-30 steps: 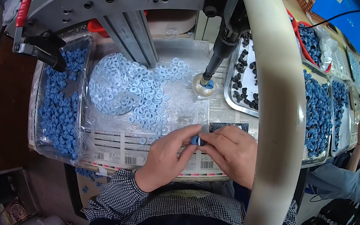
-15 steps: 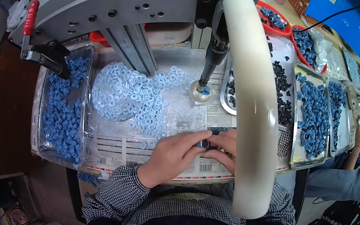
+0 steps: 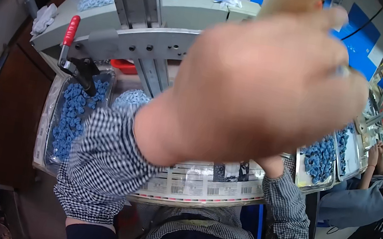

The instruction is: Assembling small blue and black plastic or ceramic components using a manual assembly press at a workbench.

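Large and blurred in front, my left hand [image 3: 261, 90] is raised with its fingers curled closed. Its top edge meets a cream-coloured tube handle [image 3: 290, 0], which it appears to grip. Low behind it is my right hand [image 3: 272, 165], of which only the wrist side shows; its fingers and anything in them are hidden. The spot under the press, where the hands' work lies, is covered by my left hand. A few pale blue rings [image 3: 132, 97] in a clear bag show past my left forearm.
A tray of blue rubber parts [image 3: 73, 106] stands at left beside a red-handled toggle clamp [image 3: 71, 33]. At right are trays of blue parts [image 3: 320, 160]. A metal frame [image 3: 158, 44] crosses the back. A co-worker's arm [image 3: 370, 158] is at far right.
My left hand has left the small dark blue part at the table edge and risen to the tube handle, which has swung up and away. My view has shifted too.
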`<state>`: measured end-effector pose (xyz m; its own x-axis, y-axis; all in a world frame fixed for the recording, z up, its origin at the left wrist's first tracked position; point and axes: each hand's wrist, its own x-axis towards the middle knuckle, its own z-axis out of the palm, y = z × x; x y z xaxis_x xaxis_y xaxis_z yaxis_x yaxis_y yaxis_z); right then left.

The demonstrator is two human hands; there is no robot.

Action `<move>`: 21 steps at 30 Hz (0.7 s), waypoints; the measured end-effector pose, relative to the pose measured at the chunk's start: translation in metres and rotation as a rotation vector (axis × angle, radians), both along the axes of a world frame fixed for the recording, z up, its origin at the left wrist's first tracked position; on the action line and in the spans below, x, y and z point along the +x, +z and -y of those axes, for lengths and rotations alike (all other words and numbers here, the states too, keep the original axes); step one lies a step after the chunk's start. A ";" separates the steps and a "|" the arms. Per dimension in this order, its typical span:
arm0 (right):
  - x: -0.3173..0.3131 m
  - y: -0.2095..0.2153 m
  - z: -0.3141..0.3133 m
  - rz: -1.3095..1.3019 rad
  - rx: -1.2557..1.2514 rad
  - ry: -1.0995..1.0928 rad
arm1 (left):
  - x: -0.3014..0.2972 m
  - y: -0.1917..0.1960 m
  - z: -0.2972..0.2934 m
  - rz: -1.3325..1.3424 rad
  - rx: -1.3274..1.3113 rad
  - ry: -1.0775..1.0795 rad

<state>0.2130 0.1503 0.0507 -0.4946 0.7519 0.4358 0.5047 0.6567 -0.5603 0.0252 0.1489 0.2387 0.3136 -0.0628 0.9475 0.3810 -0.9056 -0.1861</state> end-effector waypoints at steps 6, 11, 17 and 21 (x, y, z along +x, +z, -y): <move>-0.061 -0.014 -0.021 0.176 -0.071 0.126 | -0.013 0.052 -0.042 0.328 -0.569 -0.319; -0.008 -0.003 -0.020 0.008 0.017 0.003 | -0.043 0.016 -0.003 0.407 -0.558 -0.117; 0.176 -0.001 -0.013 0.193 -0.006 -0.610 | -0.075 -0.127 0.067 0.563 -1.170 -0.129; 0.195 0.013 -0.004 0.283 0.153 -0.685 | -0.055 -0.197 0.062 0.556 -1.409 0.099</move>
